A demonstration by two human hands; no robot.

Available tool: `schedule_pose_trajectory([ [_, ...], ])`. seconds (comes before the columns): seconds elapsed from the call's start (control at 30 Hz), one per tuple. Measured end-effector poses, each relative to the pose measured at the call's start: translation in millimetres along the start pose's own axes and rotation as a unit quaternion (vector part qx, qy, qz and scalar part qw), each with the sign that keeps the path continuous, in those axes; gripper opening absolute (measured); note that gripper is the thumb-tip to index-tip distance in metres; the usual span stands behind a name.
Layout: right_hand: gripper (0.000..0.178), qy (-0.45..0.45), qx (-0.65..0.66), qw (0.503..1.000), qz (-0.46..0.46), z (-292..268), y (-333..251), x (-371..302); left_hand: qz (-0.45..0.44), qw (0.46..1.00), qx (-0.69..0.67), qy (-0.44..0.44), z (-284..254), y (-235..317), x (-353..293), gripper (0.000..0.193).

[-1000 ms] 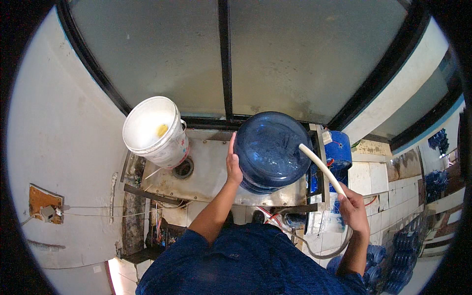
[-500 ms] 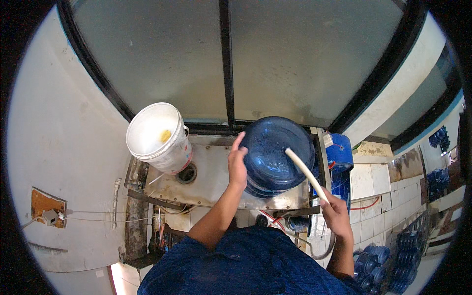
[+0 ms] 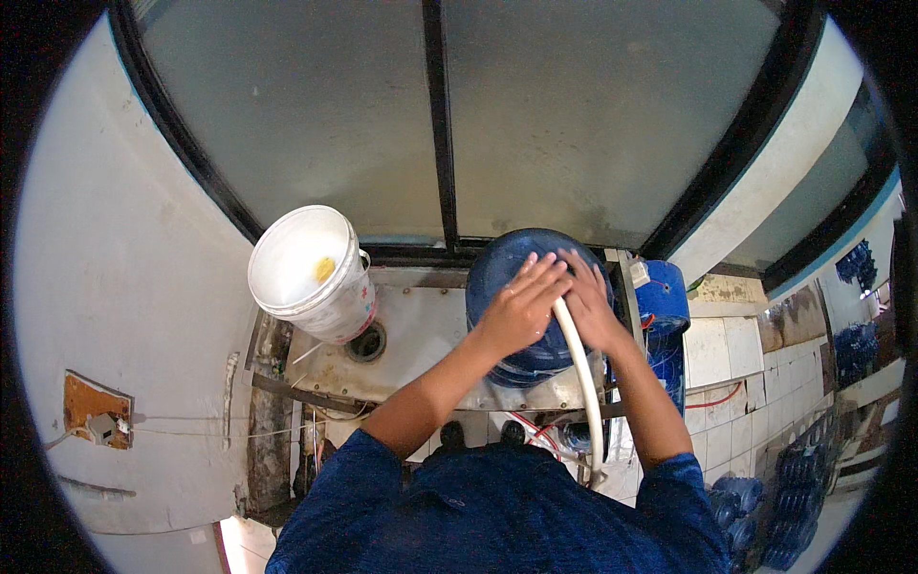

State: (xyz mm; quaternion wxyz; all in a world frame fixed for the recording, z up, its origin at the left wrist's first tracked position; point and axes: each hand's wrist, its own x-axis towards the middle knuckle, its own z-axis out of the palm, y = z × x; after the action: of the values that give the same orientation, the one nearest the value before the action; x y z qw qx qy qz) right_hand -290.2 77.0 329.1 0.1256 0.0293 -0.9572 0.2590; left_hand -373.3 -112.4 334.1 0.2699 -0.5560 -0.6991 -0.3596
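A large blue water jug (image 3: 488, 287) stands bottom end up on the metal worktop. My left hand (image 3: 521, 311) lies flat over it, palm down, with its fingers stretched out. Close against it on the right is my right hand (image 3: 595, 311), its fingers pointing up and away and slightly blurred. A pale hose (image 3: 581, 383) rises from below to the inner side of my right hand, which appears to hold it near its end with the thumb hidden. The hose's tip sits between the two hands, partly covered.
On the left of the metal worktop (image 3: 416, 335), a white bucket (image 3: 330, 316) holding a yellow item stands behind a round drain hole (image 3: 366, 342). A blue container (image 3: 663, 297) is at right. Behind rise black-framed glass panels (image 3: 574, 115). More blue jugs (image 3: 736, 497) lie lower right.
My left hand has come from the jug's left side onto its base. My right hand has moved up and left to meet it, and the hose now stands more upright.
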Motion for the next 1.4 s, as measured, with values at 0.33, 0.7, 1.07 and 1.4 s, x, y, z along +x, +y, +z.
schedule_pose_trajectory([
  [0.33, 0.08, -0.041, -0.285, 0.95, -0.12, 67.0, -11.8, 88.9, 0.085, 0.991, -0.067, 0.083, 11.5, -1.0, 17.6, 0.035],
  [0.7, 0.084, 0.092, -0.258, 0.918, -0.285, 87.4, 39.5, 92.9, 0.026, 0.991, -0.082, 0.104, -4.1, 2.3, 16.1, 0.035],
  [1.07, 0.076, 0.061, -0.313, 0.918, -0.236, 81.7, 7.7, 77.7, 0.044, 0.99, -0.081, 0.109, 7.2, 2.6, 16.8, 0.031],
  [1.4, 0.071, -0.127, -0.2, 0.946, 0.219, 17.3, -42.6, 135.4, 0.062, 0.992, -0.067, 0.09, 5.2, -10.6, 17.4, 0.035],
])
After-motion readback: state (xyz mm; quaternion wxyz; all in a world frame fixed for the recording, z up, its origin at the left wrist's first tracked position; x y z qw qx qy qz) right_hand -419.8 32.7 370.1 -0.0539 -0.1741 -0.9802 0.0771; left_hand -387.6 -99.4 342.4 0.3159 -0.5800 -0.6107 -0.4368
